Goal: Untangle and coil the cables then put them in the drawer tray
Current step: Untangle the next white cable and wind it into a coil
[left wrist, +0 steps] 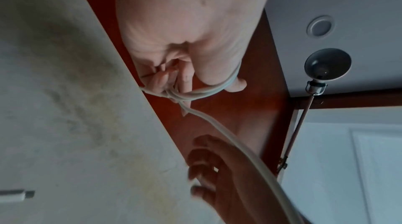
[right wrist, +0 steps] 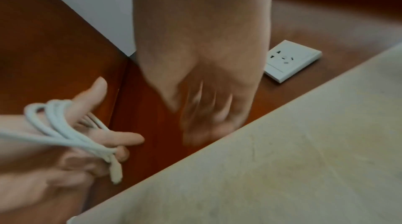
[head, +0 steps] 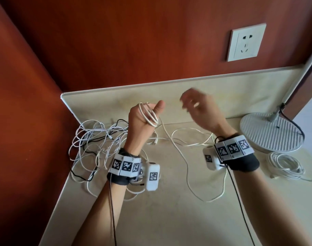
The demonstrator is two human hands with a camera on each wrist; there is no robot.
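My left hand [head: 146, 114] is raised above the beige counter [head: 169, 210], thumb up, with a white cable [head: 150, 115] looped several times round thumb and fingers; the same loops [left wrist: 195, 92] cross the hand in the left wrist view, and the cable's plug end [right wrist: 115, 172] hangs below the curled fingers. The cable's free length [head: 185, 162] trails down across the counter. My right hand [head: 196, 105] hovers beside it, blurred, fingers spread and loosely bent, holding nothing. A tangle of white and black cables [head: 96, 144] lies at the left, behind my left wrist.
A coiled white cable [head: 286, 166] lies at the right, next to a round white lamp base [head: 270, 132] with a black cord. A wall socket [head: 245, 41] sits on the red-brown wall. No drawer tray is in view.
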